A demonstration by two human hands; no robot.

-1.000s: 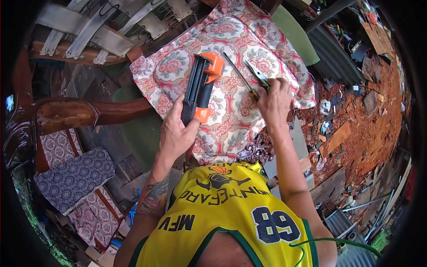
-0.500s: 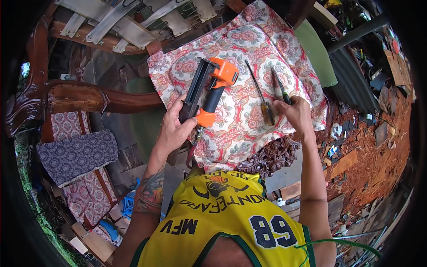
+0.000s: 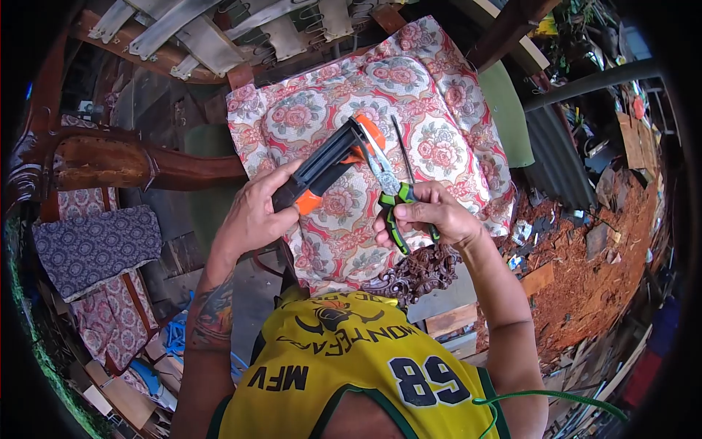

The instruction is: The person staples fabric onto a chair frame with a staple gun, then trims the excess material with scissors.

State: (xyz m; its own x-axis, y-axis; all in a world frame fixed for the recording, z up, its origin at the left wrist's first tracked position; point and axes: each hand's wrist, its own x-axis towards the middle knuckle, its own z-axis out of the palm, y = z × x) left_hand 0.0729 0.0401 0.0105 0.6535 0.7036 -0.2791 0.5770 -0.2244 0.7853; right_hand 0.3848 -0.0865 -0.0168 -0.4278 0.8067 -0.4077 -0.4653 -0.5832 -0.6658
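Note:
My left hand (image 3: 252, 208) is wrapped around the back end of an orange and black staple gun (image 3: 316, 168), held tilted over the floral fabric. In my right hand (image 3: 442, 214) are long-nose pliers (image 3: 387, 179) with green and black handles. Their jaws are spread apart and overlap the front end of the staple gun in this view. Behind the pliers, a screwdriver (image 3: 402, 146) lies on the flowered cushion (image 3: 431, 95); its handle is hidden by my right hand.
Carved dark wood (image 3: 409, 278) shows at the cushion's near edge. A wooden furniture arm (image 3: 197, 167) juts in from the left, and a webbed frame (image 3: 190, 47) stands at the back. Patterned cushions (image 3: 99, 249) lie lower left. Scraps litter the reddish ground (image 3: 578, 278) at right.
My right hand has picked the pliers up from the cushion, brought them left to the staple gun and opened their jaws. The staple gun has turned and tilted in my left hand.

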